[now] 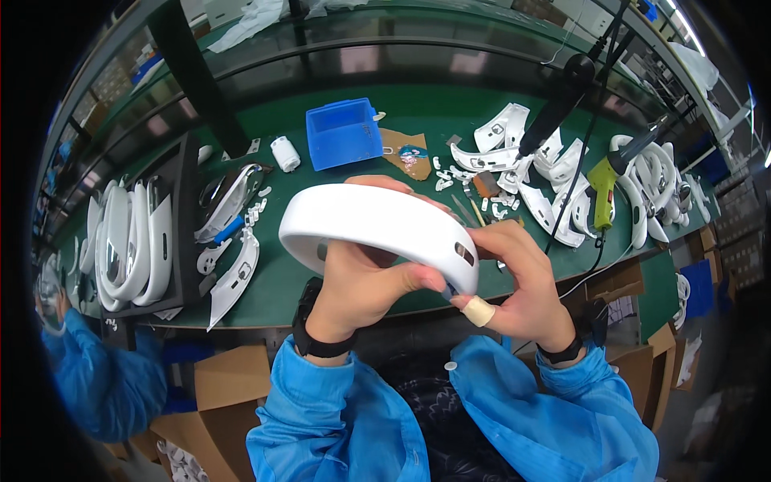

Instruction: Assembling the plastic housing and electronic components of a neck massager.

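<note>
Over the front of the bench I hold a smooth white curved plastic housing (361,210) in both hands, its band bending round toward me. My left hand (357,289) is closed on it from inside the curve, the thumb along the lower edge. My right hand (522,281) pinches its right end beside a small oblong slot (464,254). A tan wrap (479,312) covers the right thumb's tip. Something small and dark blue shows between the thumbs at the housing's edge; I cannot make out what it is.
A blue bin (344,136) stands behind my hands, next to a white cylinder (285,154). White housings (132,241) fill a black-framed rack at left; loose white shells (546,209) lie at right. A black tool (554,108) hangs over them near a yellow-green tool (602,189). A blue-sleeved person (100,369) works at far left.
</note>
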Motion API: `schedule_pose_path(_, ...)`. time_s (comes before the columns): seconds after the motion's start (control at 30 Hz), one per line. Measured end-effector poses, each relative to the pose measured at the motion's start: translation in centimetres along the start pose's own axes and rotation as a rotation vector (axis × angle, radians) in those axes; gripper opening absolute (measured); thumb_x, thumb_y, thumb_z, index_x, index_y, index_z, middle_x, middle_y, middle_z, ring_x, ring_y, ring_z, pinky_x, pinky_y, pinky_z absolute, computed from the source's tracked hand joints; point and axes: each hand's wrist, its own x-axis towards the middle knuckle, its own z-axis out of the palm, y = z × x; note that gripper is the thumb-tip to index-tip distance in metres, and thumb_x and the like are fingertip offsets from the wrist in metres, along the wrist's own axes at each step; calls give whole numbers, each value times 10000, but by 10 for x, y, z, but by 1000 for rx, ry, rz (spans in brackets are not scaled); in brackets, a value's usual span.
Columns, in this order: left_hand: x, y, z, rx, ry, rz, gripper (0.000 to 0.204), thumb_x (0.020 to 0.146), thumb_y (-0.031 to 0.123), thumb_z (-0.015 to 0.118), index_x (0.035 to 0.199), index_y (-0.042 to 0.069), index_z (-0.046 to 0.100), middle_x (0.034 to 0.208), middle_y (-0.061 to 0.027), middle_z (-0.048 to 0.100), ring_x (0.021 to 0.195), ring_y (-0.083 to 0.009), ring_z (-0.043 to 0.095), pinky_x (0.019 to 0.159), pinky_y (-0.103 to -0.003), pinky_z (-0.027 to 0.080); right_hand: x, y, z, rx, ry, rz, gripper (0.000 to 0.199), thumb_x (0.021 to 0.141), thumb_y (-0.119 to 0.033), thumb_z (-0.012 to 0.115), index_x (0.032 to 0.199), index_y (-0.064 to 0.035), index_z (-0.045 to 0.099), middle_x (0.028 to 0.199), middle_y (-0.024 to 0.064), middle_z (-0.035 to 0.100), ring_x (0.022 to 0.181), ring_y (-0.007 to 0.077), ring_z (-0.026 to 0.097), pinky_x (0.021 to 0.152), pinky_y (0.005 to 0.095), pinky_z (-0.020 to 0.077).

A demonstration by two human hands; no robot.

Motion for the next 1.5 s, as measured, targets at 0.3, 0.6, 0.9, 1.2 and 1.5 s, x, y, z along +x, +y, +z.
schedule_pose_path(0.3,3,-4,-6,-39,-56,93,849,650,187,972,1277,66,413,1160,-169,674,1115,-282,675,940,-401,578,10,-5,-3,-59,19,-97,604,699,-117,840,1233,57,618,1088,195,632,935,307,651,817,375,552)
schedule_pose_path(0.6,6,-5,2,33,50,62,931,628,404,956,1325,89,425,1162,-131,632,1110,-305,666,944,-428,569,11,5,0,-156,25,-160,624,810,-199,805,1317,74,565,1159,214,603,981,335,636,841,393,544)
schedule_pose_path(0.9,2,-5,-5,44,50,93,839,685,175,958,1327,46,435,1150,-78,629,1073,-188,648,928,-316,545,13,3,-2,-155,-28,-119,631,831,-172,803,1363,58,553,1178,201,597,975,314,638,823,378,551)
schedule_pose_path(1.2,5,1,2,48,73,21,901,665,300,968,1357,25,459,1170,-82,640,1069,-181,635,951,-310,509,9,7,-3,214,-15,119,623,811,-107,805,1378,6,573,1222,144,600,1044,200,613,717,293,547)
schedule_pose_path(1.5,1,4,6,9,51,40,928,657,302,969,1377,15,457,1208,-96,638,1136,-204,625,993,-343,501,19,-1,-16,299,-42,150,636,787,-53,782,1378,6,554,1244,99,551,1062,179,583,866,306,565)
